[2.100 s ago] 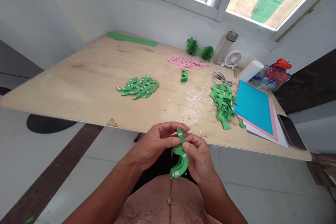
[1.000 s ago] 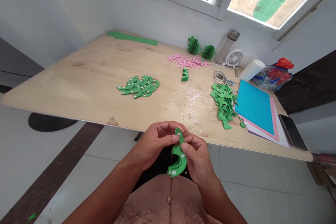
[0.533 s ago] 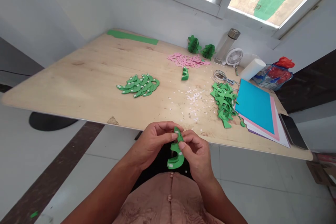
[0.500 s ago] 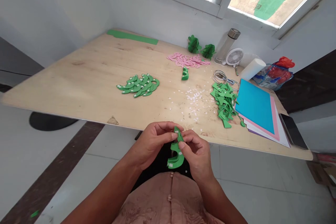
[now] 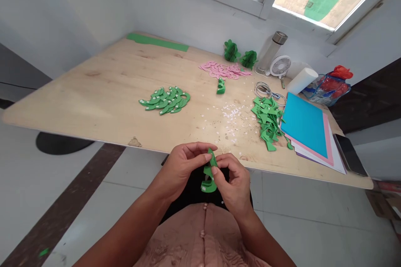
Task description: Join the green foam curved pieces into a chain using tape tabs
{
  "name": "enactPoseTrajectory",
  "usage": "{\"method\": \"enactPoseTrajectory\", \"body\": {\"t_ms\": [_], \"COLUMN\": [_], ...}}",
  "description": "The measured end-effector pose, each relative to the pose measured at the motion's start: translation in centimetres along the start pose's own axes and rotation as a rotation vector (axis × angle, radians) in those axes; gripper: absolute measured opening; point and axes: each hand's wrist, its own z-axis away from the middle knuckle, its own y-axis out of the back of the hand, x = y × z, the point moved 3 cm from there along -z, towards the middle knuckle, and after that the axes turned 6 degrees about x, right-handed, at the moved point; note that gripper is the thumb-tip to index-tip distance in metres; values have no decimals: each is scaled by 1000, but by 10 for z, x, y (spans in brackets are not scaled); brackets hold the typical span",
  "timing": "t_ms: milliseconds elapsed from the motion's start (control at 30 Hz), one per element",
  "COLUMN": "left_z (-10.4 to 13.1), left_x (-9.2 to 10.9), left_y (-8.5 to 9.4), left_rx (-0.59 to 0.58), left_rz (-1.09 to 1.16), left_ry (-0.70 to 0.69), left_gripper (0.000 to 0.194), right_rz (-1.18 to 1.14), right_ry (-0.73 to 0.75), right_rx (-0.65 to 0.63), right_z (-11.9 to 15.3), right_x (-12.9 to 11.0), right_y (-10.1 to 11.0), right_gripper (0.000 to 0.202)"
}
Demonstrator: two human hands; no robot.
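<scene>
Between my hands, just off the table's front edge, is a curved green paper piece (image 5: 209, 186) with a small white square near its lower end. My left hand (image 5: 184, 167) pinches its upper end between thumb and fingers. My right hand (image 5: 233, 181) grips the same piece at its middle, thumb on top. Its lower end hangs over my lap. On the table lie a pile of similar green curved pieces (image 5: 166, 101) with white squares and a small green stack (image 5: 221, 86).
Green scraps (image 5: 267, 119), tiny white bits (image 5: 232, 113), pink cutouts (image 5: 224, 69) and coloured sheets (image 5: 305, 123) lie on the wooden table (image 5: 103, 91). Behind them stand a bottle (image 5: 272, 54), a fan (image 5: 280, 66) and a white roll (image 5: 302, 80). A phone (image 5: 350, 154) lies at right.
The green piece's lower end has risen and turned slightly, with less of the curve showing. Both hands keep their hold on it, barely moved.
</scene>
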Motion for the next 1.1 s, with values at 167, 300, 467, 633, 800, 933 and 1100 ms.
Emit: {"method": "enactPoseTrajectory", "body": {"t_ms": [167, 300, 467, 633, 800, 933, 1100], "left_z": [1, 2, 4, 5, 4, 2, 3], "left_x": [0, 2, 4, 4, -1, -6, -6], "left_y": [1, 1, -1, -3, 0, 2, 2], "left_rx": [26, 73, 89, 85, 77, 64, 99], "left_rz": [-93, -180, -243, -239, -169, -124, -121], "left_ry": [-77, -129, -177, -161, -106, -82, -94], "left_gripper": [17, 19, 18, 16, 15, 14, 20], "right_rz": [24, 69, 175, 170, 70, 42, 12], "right_ry": [-28, -35, -16, -23, -97, -108, -147], "right_rx": [13, -6, 16, 5, -17, -22, -30], "right_z": [1, 1, -1, -2, -2, -2, -3], "right_x": [2, 1, 2, 3, 4, 5, 7], "right_y": [0, -1, -1, -2, -3, -2, -2], "right_gripper": [11, 8, 7, 14, 16, 16, 15]}}
